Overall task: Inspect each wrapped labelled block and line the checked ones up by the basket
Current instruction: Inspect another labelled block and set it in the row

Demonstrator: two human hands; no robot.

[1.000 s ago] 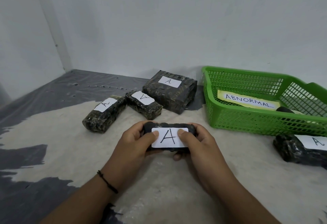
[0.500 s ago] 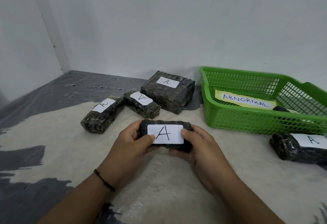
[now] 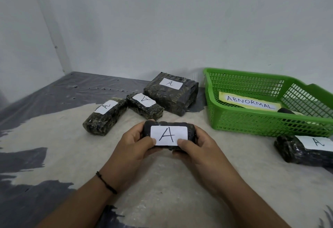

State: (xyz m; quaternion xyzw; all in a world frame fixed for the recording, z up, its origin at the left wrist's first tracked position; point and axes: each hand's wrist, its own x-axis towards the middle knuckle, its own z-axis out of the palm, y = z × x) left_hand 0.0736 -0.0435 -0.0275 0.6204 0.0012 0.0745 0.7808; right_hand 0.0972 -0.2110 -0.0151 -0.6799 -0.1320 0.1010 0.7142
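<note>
I hold a small dark wrapped block (image 3: 191, 132) with a white label marked A facing me, above the middle of the surface. My left hand (image 3: 134, 146) grips its left end and my right hand (image 3: 199, 148) its right end, thumbs on the label. Three more wrapped A blocks lie behind it: a long one (image 3: 104, 118) at the left, a small one (image 3: 145, 106) in the middle, a large one (image 3: 171, 93) next to the green basket (image 3: 252, 121). Another A block (image 3: 304, 148) lies in front of the basket at the right edge.
The basket holds a yellow paper sign reading ABNORMAL (image 3: 249, 102) and a dark object (image 3: 286, 110) partly hidden by its wall. A pale cloth (image 3: 72, 155) covers grey plastic sheeting (image 3: 45, 94). White walls close off the back and left.
The block in my hands has tilted so its label faces me more squarely. My thumbs shifted along the label's lower edge. The other blocks stayed put.
</note>
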